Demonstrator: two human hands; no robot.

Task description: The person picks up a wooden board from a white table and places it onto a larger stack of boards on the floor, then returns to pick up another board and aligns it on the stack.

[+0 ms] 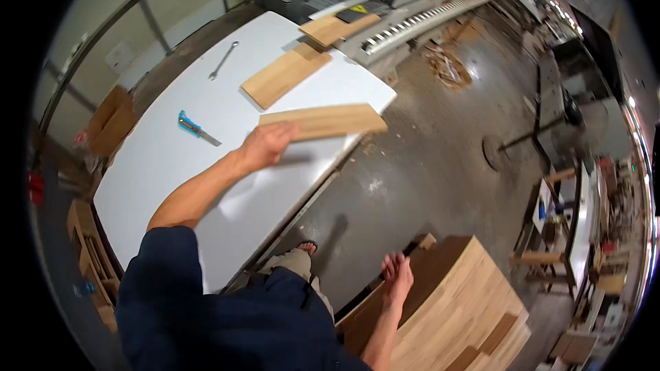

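My left hand (267, 145) reaches over the white table and is closed on the near left end of a light wooden board (337, 122). The board's far right end sticks out past the table's edge. Low in the view, my right hand (397, 278) is raised beside a stack of wood panels (457, 295). Its fingers are loosely bent and a little apart, with nothing visible in them. A second wooden board (289, 77) lies flat just beyond the held one. Farther off, another board (337, 27) rests at the table's far end, by the machine.
On the white table (158, 178) lie a blue utility knife (198, 128), its blade out, and a wrench (223, 60). A long machine rail (419, 24) runs off from the table's far end. A cardboard box (110, 120) stands to the left, a pedestal fan (529, 139) to the right.
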